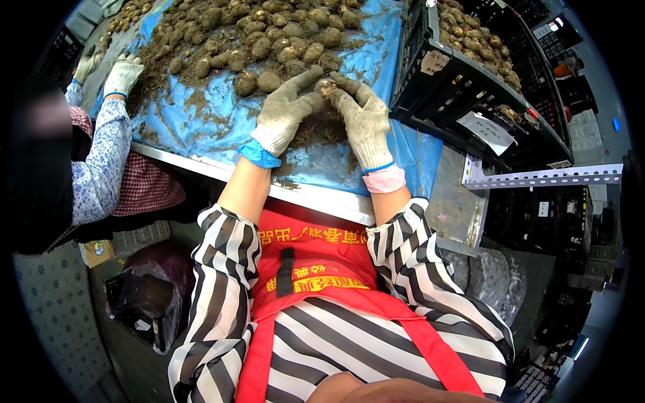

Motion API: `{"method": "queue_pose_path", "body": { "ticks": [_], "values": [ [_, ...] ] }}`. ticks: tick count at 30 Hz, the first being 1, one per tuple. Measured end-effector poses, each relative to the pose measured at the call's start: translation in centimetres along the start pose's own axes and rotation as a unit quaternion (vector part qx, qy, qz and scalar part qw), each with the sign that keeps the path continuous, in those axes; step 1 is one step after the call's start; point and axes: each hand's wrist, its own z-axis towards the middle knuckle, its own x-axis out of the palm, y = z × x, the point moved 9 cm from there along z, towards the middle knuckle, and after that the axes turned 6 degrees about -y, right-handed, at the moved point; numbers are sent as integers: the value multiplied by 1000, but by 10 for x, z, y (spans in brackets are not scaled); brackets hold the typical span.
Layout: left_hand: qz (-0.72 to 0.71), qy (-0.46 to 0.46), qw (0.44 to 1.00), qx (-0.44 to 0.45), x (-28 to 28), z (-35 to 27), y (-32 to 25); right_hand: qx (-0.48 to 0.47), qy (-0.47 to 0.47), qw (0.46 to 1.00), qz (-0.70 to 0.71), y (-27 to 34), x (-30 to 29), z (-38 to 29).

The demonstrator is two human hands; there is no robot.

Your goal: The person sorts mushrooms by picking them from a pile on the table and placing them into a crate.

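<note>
A small brown taro corm (326, 87) is held between the fingertips of my two gloved hands above the near part of the table. My left hand (291, 107), in a soiled knit glove with a blue band at the wrist, grips it from the left with thumb and fingers. From the other side, my right hand (367, 121) pinches it; a pink band circles that wrist. Just beyond my hands lies a heap of hairy taro corms (262, 48) on blue plastic sheeting (221, 118). Loose root fibres and soil (317, 133) lie under my hands.
A black plastic crate (453, 95) filled with corms stands at right, bearing a paper label. A co-worker's gloved hand (123, 75) rests by the heap at left. The table's metal edge (322, 200) runs before me. A bagged crate (146, 297) sits on the floor.
</note>
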Motion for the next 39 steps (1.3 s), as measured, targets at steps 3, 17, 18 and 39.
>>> {"method": "queue_pose_path", "body": {
  "ticks": [3, 17, 18, 39],
  "values": [
    [-52, 8, 990, -132, 8, -7, 13, 8, -29, 999, 24, -1, -4, 0],
    [137, -79, 987, 14, -11, -2, -10, -96, 61, 990, -82, 10, 14, -14],
    [132, -71, 988, 21, -8, -1, -11, -161, 24, 977, -136, 26, 3, -14],
    [281, 31, 951, 123, 28, -15, -15, 61, -89, 994, -14, -32, -36, 21]
  ]
}}
